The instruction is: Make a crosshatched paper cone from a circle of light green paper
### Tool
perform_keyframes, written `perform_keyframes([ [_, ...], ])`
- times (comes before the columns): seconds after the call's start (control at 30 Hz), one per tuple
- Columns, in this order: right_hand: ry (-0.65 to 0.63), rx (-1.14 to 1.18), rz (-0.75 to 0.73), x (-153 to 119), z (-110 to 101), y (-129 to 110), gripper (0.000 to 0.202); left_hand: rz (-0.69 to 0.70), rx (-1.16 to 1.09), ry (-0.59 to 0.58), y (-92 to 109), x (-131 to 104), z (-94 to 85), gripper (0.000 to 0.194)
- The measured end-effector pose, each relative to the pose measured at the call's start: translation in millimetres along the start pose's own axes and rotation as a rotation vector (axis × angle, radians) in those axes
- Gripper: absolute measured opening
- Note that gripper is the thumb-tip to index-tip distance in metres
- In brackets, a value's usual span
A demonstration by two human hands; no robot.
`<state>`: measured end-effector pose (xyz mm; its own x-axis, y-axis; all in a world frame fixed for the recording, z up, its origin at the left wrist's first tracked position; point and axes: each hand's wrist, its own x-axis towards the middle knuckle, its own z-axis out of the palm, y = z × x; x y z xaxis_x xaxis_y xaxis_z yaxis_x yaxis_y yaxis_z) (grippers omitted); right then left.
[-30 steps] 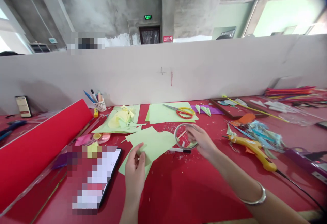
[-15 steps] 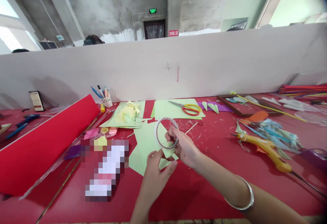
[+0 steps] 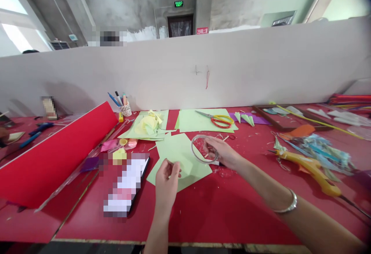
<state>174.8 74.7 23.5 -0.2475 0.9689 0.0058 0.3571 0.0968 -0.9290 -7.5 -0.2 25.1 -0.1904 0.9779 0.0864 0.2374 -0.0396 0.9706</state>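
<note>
My right hand (image 3: 222, 150) is closed on a ring-shaped tape roll (image 3: 193, 154), tilted above the right side of pale green paper sheets (image 3: 174, 145). Over their lower left part is my left hand (image 3: 167, 178), its fingers curled with thumb and fingertips close together. A pale patch beside those fingertips blends with the sheet, so what they pinch cannot be made out. Just under my right hand lies a small white and dark object (image 3: 214, 162), partly hidden. Scissors (image 3: 222, 121) with yellow and red handles rest on more green paper behind.
A blurred-out phone (image 3: 126, 186) lies left of my left hand. Beyond it leans a red board (image 3: 63, 153). A pen cup (image 3: 125, 109) stands at the back. On the right are a yellow glue gun (image 3: 308, 169), fabric scraps (image 3: 327, 151) and a brown tray (image 3: 290, 122).
My hands have drawn apart. The right has moved right with the tape roll, and the left has shifted slightly left and curled its fingers. The view has shifted a little.
</note>
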Motion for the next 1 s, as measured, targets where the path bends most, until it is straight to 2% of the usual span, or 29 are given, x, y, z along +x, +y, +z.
perform_keyframes([
  [0.1,-0.053,-0.245,-0.031,17.4,-25.9,13.2,0.03,0.062,0.279,-0.001,-3.4,3.8,-5.0,0.03],
  [0.2,-0.06,-0.425,-0.087,41.7,-41.0,13.7,0.023,0.116,0.523,0.0,-5.1,6.3,-6.1,0.029],
  [0.27,-0.024,-0.532,-0.131,63.9,-43.8,13.2,0.021,0.116,0.594,-0.025,-5.2,6.6,-5.1,0.027],
  [0.33,0.01,-0.615,-0.151,87.8,-42.8,17.5,0.03,0.091,0.624,-0.059,-4.8,5.8,-3.9,0.025],
  [0.5,0.125,-0.753,-0.086,128.5,-40.7,46.9,0.05,0.04,0.67,-0.082,-4.4,3.0,-4.1,0.025],
  [0.63,0.172,-0.806,-0.043,135.9,-42.3,62.5,0.052,0.056,0.683,-0.095,-4.1,1.7,-4.0,0.025],
  [0.87,0.202,-0.892,0.057,139.3,-38.7,65.2,0.058,0.078,0.658,-0.104,-3.7,1.3,-0.4,0.024],
  [1.0,0.192,-0.938,0.13,139.6,-40.0,67.6,0.065,0.078,0.661,-0.112,-5.3,0.9,-6.2,0.025],
])
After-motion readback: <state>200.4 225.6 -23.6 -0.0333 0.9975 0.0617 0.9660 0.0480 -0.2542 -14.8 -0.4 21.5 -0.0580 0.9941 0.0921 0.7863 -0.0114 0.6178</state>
